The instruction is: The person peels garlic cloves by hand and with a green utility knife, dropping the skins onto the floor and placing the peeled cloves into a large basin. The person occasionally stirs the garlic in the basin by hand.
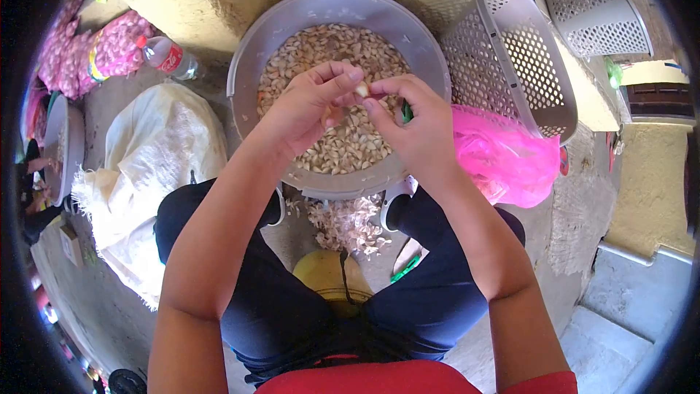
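Note:
Above a large grey tub [244, 51], both my hands meet at a pale garlic clove [362, 90]. My left hand [310, 102] pinches the clove between thumb and fingers. From the other side, the thumb and index fingertip of my right hand [419, 113] close against it. A dark green thing [407, 111], perhaps a knife handle, shows within the curl of my right hand and is mostly hidden. Many garlic cloves [350, 142] fill the tub below, seemingly in water.
Garlic skins [346, 222] lie between my feet. Right of the tub are a pink plastic bag [503, 157] and a perforated grey basket [536, 58]. To the left stand a white sack [160, 138], a cola bottle [168, 56] and net bags of garlic [120, 44].

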`<act>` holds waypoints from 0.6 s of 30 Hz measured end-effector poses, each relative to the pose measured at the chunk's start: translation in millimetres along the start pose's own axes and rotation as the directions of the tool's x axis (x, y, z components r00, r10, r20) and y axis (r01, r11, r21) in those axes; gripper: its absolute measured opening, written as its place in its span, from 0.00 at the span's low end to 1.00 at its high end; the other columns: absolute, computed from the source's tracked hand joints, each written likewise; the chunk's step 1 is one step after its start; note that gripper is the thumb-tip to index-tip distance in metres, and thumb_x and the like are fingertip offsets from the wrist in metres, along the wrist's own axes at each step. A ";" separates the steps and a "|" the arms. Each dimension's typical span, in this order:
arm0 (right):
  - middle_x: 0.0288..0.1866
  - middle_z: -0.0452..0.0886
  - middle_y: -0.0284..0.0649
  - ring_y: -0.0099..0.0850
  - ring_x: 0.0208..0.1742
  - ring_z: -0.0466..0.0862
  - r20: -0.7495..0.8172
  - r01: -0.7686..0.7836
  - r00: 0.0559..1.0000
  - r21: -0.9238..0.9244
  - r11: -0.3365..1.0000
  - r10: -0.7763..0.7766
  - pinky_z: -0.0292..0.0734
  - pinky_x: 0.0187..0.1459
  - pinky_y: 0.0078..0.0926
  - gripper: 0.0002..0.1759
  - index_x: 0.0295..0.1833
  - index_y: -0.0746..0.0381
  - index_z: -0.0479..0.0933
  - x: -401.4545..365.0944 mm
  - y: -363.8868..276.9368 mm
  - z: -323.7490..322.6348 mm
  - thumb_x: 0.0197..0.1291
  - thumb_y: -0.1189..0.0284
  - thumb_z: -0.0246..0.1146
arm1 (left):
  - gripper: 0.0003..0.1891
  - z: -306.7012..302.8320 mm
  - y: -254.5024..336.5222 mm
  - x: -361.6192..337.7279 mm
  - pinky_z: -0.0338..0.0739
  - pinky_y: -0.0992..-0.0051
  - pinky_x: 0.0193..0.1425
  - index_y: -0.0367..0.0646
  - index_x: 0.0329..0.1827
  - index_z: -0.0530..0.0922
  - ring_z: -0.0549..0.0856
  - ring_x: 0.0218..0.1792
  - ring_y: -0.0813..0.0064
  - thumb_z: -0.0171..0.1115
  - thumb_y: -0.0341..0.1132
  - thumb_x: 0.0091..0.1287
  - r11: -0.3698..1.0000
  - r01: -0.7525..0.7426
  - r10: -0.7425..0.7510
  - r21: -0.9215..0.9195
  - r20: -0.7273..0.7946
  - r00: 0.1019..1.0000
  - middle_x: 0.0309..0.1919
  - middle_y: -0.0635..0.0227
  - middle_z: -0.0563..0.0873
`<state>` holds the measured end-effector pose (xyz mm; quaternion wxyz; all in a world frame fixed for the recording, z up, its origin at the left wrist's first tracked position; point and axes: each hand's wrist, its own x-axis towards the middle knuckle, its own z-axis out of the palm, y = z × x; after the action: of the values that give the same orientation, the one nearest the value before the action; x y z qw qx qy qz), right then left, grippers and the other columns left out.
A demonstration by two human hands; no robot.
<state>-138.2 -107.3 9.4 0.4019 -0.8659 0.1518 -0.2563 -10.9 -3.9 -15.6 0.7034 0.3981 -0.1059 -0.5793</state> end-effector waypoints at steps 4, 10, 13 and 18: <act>0.33 0.78 0.43 0.38 0.35 0.79 -0.062 0.006 0.998 -0.040 0.999 -0.009 0.74 0.38 0.28 0.09 0.35 0.64 0.75 -0.1 -2.6 -0.7 0.45 0.75 0.64 | 0.07 4.7 -1.9 0.7 0.61 0.92 0.15 0.46 0.37 0.73 0.77 0.26 0.89 0.57 0.38 0.62 0.998 -0.045 0.046 0.036 -0.045 0.998 0.28 0.76 0.79; 0.29 0.77 0.41 0.37 0.30 0.79 -0.122 0.149 0.979 -0.102 0.984 -0.161 0.74 0.31 0.26 0.08 0.32 0.62 0.74 -0.2 2.6 2.9 0.44 0.77 0.64 | 0.07 5.6 -3.2 0.8 0.63 0.89 0.16 0.45 0.33 0.74 0.78 0.26 0.87 0.62 0.35 0.58 0.999 -0.053 0.053 -0.007 -0.055 0.997 0.26 0.74 0.80; 0.27 0.76 0.40 0.36 0.27 0.79 -0.149 0.166 0.972 -0.115 0.979 -0.183 0.74 0.28 0.26 0.07 0.30 0.62 0.73 -0.1 1.6 4.3 0.42 0.78 0.63 | 0.06 4.4 -4.5 0.7 0.62 0.89 0.16 0.45 0.32 0.75 0.78 0.25 0.87 0.63 0.35 0.58 0.999 -0.051 0.051 0.006 -0.048 0.998 0.25 0.73 0.80; 0.25 0.74 0.40 0.36 0.25 0.78 -0.148 0.154 0.973 -0.156 0.976 -0.177 0.72 0.26 0.26 0.08 0.27 0.62 0.71 0.2 3.1 6.1 0.39 0.78 0.63 | 0.06 8.5 -6.1 -0.1 0.61 0.89 0.16 0.44 0.32 0.75 0.75 0.22 0.89 0.60 0.36 0.60 0.992 -0.066 0.076 0.104 -0.091 0.993 0.25 0.75 0.79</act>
<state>-134.8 -105.7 3.7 0.3022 -0.8786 0.1289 -0.3465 -20.6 -7.6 -14.2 0.7068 0.4561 -0.1158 -0.5282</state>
